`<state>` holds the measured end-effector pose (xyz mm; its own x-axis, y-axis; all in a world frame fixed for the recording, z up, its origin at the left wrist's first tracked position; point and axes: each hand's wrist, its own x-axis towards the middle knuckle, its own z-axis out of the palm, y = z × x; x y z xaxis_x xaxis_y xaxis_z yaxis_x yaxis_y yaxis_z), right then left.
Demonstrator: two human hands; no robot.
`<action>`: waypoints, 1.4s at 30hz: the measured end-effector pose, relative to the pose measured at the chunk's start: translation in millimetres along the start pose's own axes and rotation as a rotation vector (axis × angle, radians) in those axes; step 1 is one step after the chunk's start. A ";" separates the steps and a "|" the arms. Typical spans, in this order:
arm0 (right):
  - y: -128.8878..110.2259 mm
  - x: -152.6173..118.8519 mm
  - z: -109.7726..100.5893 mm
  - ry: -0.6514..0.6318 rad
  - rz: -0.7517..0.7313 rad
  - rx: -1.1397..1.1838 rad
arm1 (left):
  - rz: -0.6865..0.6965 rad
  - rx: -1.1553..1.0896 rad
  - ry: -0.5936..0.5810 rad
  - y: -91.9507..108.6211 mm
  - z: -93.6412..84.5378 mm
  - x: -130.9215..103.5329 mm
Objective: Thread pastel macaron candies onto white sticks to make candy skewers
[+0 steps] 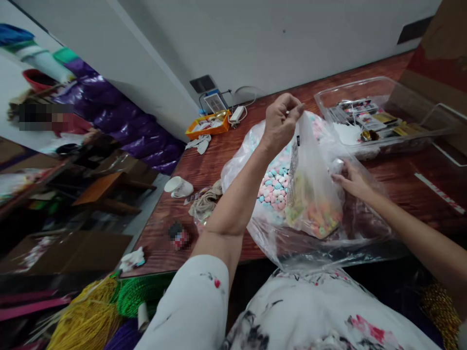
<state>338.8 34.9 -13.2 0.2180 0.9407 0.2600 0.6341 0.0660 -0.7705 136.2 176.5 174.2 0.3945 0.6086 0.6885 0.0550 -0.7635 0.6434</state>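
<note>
My left hand (282, 119) is closed in a pinch on the top edge of a clear plastic bag (304, 160), holding it up. Small yellow and orange pieces (323, 218) lie in the bottom of this bag. It stands on a larger clear bag full of pink, blue and white candy-like pieces (273, 187), whose plastic spreads to the table's front edge. Beside the upright bag, the fingers of my right hand (352, 180) are closed round a small shiny silvery thing (336, 166); its kind is not clear.
A clear plastic tray (386, 92) with small packets stands at the back right, by a cardboard box (438, 73). A white mug (178, 186), a cloth (206, 199) and an orange tray (207, 129) are left on the table (160, 228). Another person sits far left.
</note>
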 end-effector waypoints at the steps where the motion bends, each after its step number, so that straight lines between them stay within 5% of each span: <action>1: -10.7 -7.1 -5.7 0.027 -0.015 -0.022 | -0.007 -0.011 0.011 2.8 -0.3 0.5; 4: -54.6 -36.9 -20.5 0.083 -0.165 -0.094 | 0.020 -0.017 0.031 16.2 1.2 0.4; 8: -104.7 -94.8 -15.5 -0.020 -0.385 -0.210 | 0.178 0.016 0.026 30.9 0.7 2.6; 12: -106.0 -152.5 15.3 0.121 -0.507 -0.353 | 0.179 0.038 0.039 21.5 -4.2 7.9; 16: -90.3 -170.2 44.3 0.178 -0.501 -0.484 | 0.091 0.011 0.059 9.7 -3.7 8.6; 23: -102.8 -132.4 61.6 0.294 -0.661 -0.508 | 0.083 0.055 0.077 18.0 -9.7 2.9; 29: -132.8 -114.7 37.3 0.239 -0.676 -0.014 | 0.075 -0.124 0.165 12.2 -35.3 2.9; 34: -158.0 -65.3 15.1 0.407 -0.732 -0.047 | 0.058 -0.230 0.198 24.1 -46.3 5.2; 39: -157.7 7.2 5.4 0.494 -0.509 -0.007 | 0.013 -0.298 0.216 27.6 -46.8 -0.4; 42: -159.8 31.3 -3.8 0.514 -0.402 -0.005 | -0.053 -0.398 0.122 26.3 -40.6 -18.2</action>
<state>247.1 52.5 120.3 0.2894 0.5634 0.7739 0.7434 0.3770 -0.5524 93.2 154.2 192.2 0.2881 0.6838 0.6704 -0.2958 -0.6023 0.7415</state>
